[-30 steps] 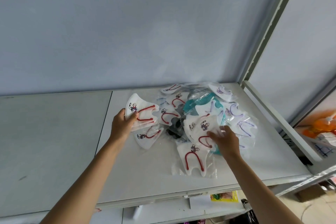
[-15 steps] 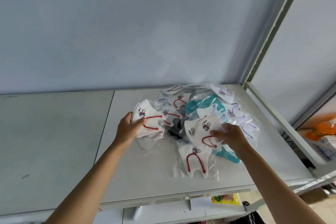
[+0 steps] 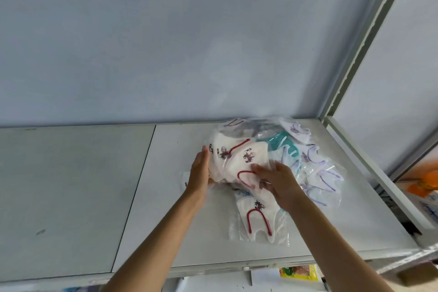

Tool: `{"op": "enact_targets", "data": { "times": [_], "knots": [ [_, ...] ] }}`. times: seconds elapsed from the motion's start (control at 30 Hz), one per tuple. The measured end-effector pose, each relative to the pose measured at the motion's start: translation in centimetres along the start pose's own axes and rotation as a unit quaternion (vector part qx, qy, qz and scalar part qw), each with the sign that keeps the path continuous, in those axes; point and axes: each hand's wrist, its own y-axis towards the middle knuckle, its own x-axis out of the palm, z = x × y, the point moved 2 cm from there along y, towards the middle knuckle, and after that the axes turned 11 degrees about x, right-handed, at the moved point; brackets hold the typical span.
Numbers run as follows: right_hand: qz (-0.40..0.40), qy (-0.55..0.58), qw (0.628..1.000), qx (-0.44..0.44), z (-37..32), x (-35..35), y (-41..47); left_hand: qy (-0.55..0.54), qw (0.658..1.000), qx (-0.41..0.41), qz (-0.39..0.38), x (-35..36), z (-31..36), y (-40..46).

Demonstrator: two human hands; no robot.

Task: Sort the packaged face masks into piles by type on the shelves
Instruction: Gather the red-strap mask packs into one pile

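On the grey shelf (image 3: 166, 208), against the blue wall (image 3: 189, 42), I see the mixed heap of packaged masks (image 3: 296, 149), teal and purple-strapped ones lying at its right. I'm mid-gathering the red-strapped type: a small stack of red-strapped masks (image 3: 237, 161) is sandwiched between my hands above the heap. My left hand (image 3: 200, 173) presses its left side with straight fingers; my right hand (image 3: 277, 182) seems to lie flat on top, though blur hides the fingertips. Next I judge the stack needs carrying left onto bare shelf, keeping the slippery sleeves together.
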Motion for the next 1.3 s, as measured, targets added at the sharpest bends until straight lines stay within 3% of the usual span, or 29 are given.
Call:
{"op": "enact_targets", "data": {
  "times": [0.17, 0.3, 0.43, 0.53, 0.6, 0.67, 0.73, 0.83, 0.97, 1.03, 1.2, 1.3],
  "knots": [
    [0.089, -0.199, 0.976, 0.001, 0.0, 1.2, 1.3, 0.133, 0.986, 0.094, -0.031, -0.8, -0.3, 0.5],
    [0.15, -0.495, 0.853, -0.075, -1.3, 2.4, 1.8, 0.149, 0.98, 0.112, -0.067, -2.1, -0.6, 0.5],
    [0.094, -0.554, 0.822, -0.09, -1.6, 4.6, 3.3, 0.119, 0.983, 0.098, -0.103, -3.9, -0.6, 0.5],
    [0.098, -0.61, 0.777, -0.123, -1.2, 6.9, 4.1, 0.145, 0.976, 0.103, -0.126, -5.4, -0.1, 1.0],
    [0.111, -0.582, 0.793, -0.142, -1.0, 8.1, 4.4, 0.171, 0.974, 0.124, -0.086, -7.3, 0.3, 1.5],
    [0.135, -0.503, 0.841, -0.145, -0.7, 8.4, 5.0, 0.167, 0.975, 0.147, 0.005, -9.9, 1.1, 2.1],
    [0.162, -0.502, 0.838, -0.136, 0.1, 8.2, 5.9, 0.17, 0.967, 0.17, 0.081, -12.7, 2.1, 2.4],
    [0.149, -0.629, 0.756, -0.105, 2.5, 8.6, 7.2, 0.215, 0.947, 0.193, 0.14, -16.4, 3.2, 2.9],
    [0.168, -0.756, 0.63, -0.067, 4.8, 10.7, 8.9, 0.229, 0.945, 0.186, 0.144, -18.2, 3.6, 3.0],
    [0.172, -0.777, 0.604, -0.048, 5.1, 11.7, 9.4, 0.234, 0.945, 0.186, 0.13, -18.4, 3.8, 2.9],
    [0.166, -0.733, 0.657, -0.054, 5.3, 12.2, 9.6, 0.225, 0.952, 0.182, 0.103, -18.0, 4.1, 2.6],
    [0.141, -0.63, 0.762, -0.042, 5.2, 11.8, 9.0, 0.233, 0.949, 0.191, 0.095, -17.7, 4.1, 2.7]
  ]
}}
